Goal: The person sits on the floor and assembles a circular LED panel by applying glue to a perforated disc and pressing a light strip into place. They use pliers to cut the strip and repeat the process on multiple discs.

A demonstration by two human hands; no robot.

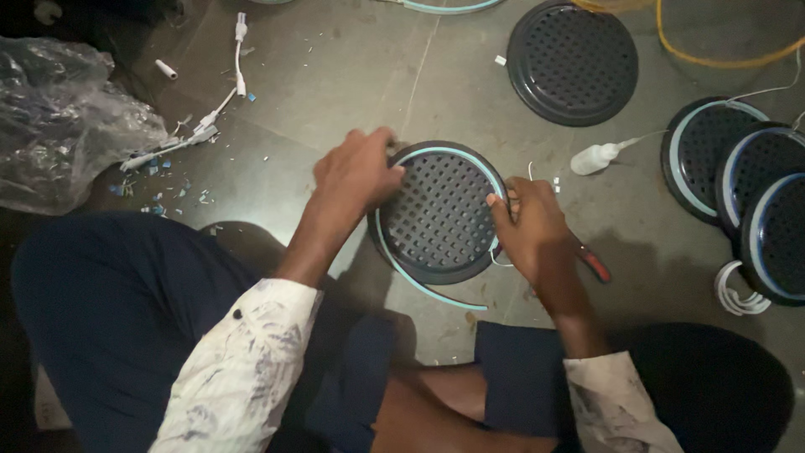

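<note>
A round black perforated disc (440, 214) lies on the grey floor in front of my crossed legs. A pale blue flexible strip (419, 281) runs around its rim, and one loose end trails off toward the lower right. My left hand (359, 174) presses on the disc's upper left edge, fingers curled over the rim. My right hand (530, 228) pinches the strip against the disc's right edge. Red-handled pliers (594, 263) lie on the floor under my right wrist.
Another bare black perforated disc (573, 61) lies farther back. Three discs (759, 197) with blue rims overlap at the right, with a white cable coil (738, 294). A small white squeeze bottle (597, 158), a crumpled plastic bag (63, 126), white connectors (205, 126) and yellow cord (721, 59) lie around.
</note>
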